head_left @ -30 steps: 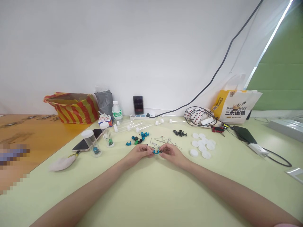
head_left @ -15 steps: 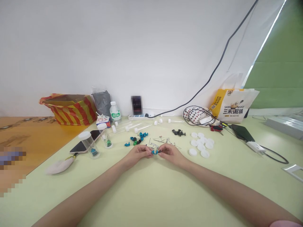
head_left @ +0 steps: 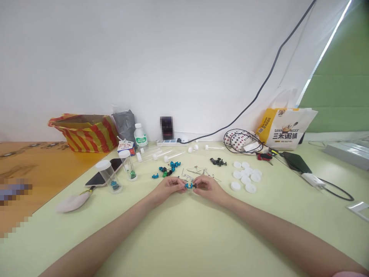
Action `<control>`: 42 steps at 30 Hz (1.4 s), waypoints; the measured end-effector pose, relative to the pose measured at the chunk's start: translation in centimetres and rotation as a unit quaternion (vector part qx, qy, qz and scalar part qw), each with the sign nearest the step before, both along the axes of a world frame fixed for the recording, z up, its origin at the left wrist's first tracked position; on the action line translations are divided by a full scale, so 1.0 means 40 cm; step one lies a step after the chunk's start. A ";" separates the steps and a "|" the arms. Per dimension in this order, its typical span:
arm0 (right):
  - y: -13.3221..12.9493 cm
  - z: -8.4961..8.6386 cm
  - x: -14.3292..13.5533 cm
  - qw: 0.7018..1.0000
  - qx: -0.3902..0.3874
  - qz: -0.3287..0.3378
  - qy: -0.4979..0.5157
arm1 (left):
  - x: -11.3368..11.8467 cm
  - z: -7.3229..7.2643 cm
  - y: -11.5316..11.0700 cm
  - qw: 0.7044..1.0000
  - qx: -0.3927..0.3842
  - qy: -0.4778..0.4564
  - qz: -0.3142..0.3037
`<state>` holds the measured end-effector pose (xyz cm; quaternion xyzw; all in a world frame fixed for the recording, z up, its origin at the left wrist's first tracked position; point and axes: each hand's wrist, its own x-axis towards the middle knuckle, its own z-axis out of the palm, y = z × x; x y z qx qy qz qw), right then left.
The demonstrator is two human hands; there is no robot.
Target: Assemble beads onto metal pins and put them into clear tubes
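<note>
Near the middle of the pale green table point(head_left: 184, 238), a small blue part point(head_left: 189, 186) is held between my two hands. My left hand point(head_left: 170, 187) pinches its left end, with a thin metal piece showing above the fingers. The fingertips of my right hand point(head_left: 208, 187) are closed at its right end, on a small black piece point(head_left: 195, 185). Just beyond my hands lie thin metal pieces point(head_left: 197, 169). Blue and green parts point(head_left: 170, 168) lie behind my left hand, and black parts point(head_left: 218, 162) lie behind my right.
White round caps point(head_left: 245, 176) lie at the right. Two clear tubes point(head_left: 108, 177) with white lids stand at the left by a phone point(head_left: 99, 179). Behind are a bottle point(head_left: 140, 136), a striped bag point(head_left: 86, 132), a coiled cable point(head_left: 245, 142) and a paper bag point(head_left: 284, 129).
The black piece at the right end of the blue part shows more clearly between my right fingertips. The view has shifted very slightly; my hands stay in nearly the same place.
</note>
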<state>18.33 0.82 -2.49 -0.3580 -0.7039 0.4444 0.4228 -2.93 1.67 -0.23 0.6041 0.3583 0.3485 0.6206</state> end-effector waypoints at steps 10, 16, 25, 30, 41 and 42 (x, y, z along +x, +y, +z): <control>-0.003 0.001 -0.002 1.000 -0.007 -0.001 0.005 | 0.002 -0.001 0.002 1.000 0.003 0.002 -0.008; -0.004 0.001 -0.001 1.000 -0.011 -0.003 -0.007 | 0.002 0.001 0.000 1.000 0.001 0.006 0.000; -0.003 0.001 0.004 0.999 -0.034 0.017 0.035 | 0.003 0.002 0.001 1.000 -0.012 -0.020 0.014; -0.004 0.002 0.001 0.998 -0.029 0.025 0.046 | 0.004 0.004 -0.001 1.000 -0.014 -0.017 0.018; 0.005 -0.012 0.002 0.998 -0.030 0.032 0.050 | 0.003 0.000 0.001 1.000 -0.009 -0.004 0.019; 0.005 -0.012 0.002 0.998 -0.031 0.032 0.050 | 0.003 0.000 0.001 1.000 -0.009 -0.005 0.020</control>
